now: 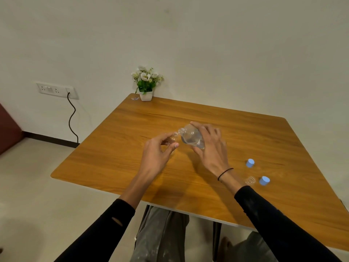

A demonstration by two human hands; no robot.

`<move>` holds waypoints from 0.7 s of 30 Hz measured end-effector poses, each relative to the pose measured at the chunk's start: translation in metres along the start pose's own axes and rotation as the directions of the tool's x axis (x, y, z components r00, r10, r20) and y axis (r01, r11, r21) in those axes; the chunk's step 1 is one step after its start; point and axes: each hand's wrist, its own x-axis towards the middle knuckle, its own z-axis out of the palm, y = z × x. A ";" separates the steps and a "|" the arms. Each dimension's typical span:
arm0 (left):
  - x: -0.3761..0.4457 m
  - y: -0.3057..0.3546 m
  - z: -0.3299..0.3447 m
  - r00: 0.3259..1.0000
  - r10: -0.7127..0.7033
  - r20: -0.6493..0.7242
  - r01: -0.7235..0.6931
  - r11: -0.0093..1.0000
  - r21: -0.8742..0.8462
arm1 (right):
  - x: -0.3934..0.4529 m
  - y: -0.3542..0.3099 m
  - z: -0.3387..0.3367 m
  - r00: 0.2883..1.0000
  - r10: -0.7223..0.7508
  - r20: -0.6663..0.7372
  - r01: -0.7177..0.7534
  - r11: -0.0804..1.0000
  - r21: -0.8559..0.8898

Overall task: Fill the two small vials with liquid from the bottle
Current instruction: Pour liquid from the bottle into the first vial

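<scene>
My right hand [208, 146] grips a clear plastic bottle [190, 138], tilted with its open neck pointing left. Clear liquid lies in its lower side. My left hand [157, 151] holds a small clear vial [172, 138] between thumb and fingers, its mouth right at the bottle's neck. The vial is mostly hidden by my fingers. A second small clear vial [250, 180] stands open on the wooden table [117, 167] at the right, next to a blue cap [264, 180]. Another blue cap [250, 163] lies a little farther back.
A white pot of white flowers [145, 85] stands at the table's far edge by the wall, with a small wrapper [135, 98] beside it. A wall socket with a black cable [72, 118] is at the left. My knees show under the near edge.
</scene>
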 end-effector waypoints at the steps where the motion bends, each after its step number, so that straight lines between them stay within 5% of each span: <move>1: 0.000 0.000 0.001 1.000 0.006 0.003 -0.006 1.000 0.009 | 0.000 0.001 -0.001 1.000 -0.001 0.003 0.001 1.000 -0.013; 21: -0.007 0.003 0.005 0.999 0.033 0.033 -0.036 0.995 0.091 | -0.006 0.006 -0.011 0.999 -0.038 0.022 0.041 0.989 -0.144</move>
